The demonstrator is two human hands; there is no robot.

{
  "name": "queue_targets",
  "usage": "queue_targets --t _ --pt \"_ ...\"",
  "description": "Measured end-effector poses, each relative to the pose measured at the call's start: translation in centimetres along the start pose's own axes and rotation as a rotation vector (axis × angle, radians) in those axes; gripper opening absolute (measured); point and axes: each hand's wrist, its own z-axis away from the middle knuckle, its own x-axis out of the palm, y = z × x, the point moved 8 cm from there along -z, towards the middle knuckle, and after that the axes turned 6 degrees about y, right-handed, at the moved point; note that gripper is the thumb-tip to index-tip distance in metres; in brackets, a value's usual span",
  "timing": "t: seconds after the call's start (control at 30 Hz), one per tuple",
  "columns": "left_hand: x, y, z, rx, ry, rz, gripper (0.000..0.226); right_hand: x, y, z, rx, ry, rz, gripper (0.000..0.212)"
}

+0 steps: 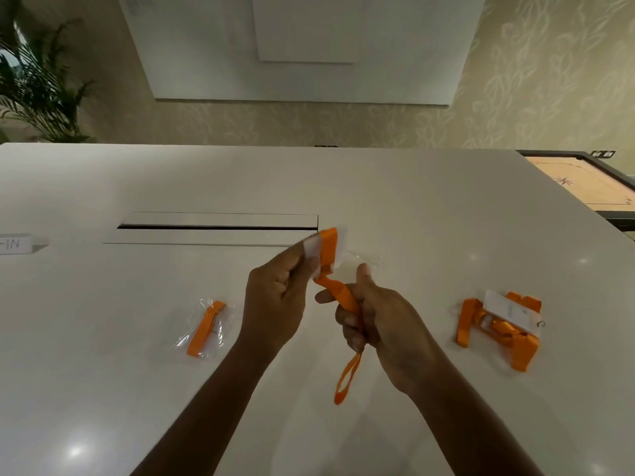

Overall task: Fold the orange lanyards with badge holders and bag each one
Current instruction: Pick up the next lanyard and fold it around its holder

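Note:
Above the middle of the white table (412, 207), both hands hold one orange lanyard (340, 297). My left hand (275, 304) pinches the white badge holder (314, 250), with orange strap folded against it. My right hand (378, 314) is closed around the strap lower down, thumb up. A loop of the strap (345, 379) hangs below that fist. To the left lies a folded lanyard in a clear bag (205, 328). At the right lies a loose pile of orange lanyards with a white badge holder (501, 324) on top.
A long cable slot with a raised flap (220, 226) runs across the table behind the hands. A small white label block (17, 243) stands at the left edge. A carrom board (584, 187) stands beyond the table's right corner, a potted plant (37, 80) at far left.

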Motion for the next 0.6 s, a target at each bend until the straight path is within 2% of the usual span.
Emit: queue_targets --t 0.13,0.23,0.3,0.43,0.53,0.6 --pt "1.2 0.8 1.2 0.202 -0.223 0.032 0.043 0.0 -0.7 0.6 0.025 -0.007 -0.059 0.096" --pt "1.7 0.4 2.2 0.291 -0.312 -0.009 0.046 0.0 -0.9 0.8 0.032 -0.02 -0.059 0.1" --pt "1.7 0.4 2.5 0.352 -0.343 -0.047 0.046 -0.1 -0.9 1.0 0.009 -0.013 -0.055 0.093" --pt "1.8 0.6 2.6 0.4 -0.408 -0.087 0.05 -0.3 -0.7 1.3 -0.077 -0.003 -0.028 0.053" --pt "1.3 0.5 2.3 0.252 -0.32 -0.056 0.055 -0.2 -0.6 1.3 -0.09 -0.003 -0.012 0.045" --pt "0.3 -0.9 2.2 -0.039 -0.185 -0.013 0.06 -0.2 -0.6 1.2 -0.091 0.01 -0.002 0.05"
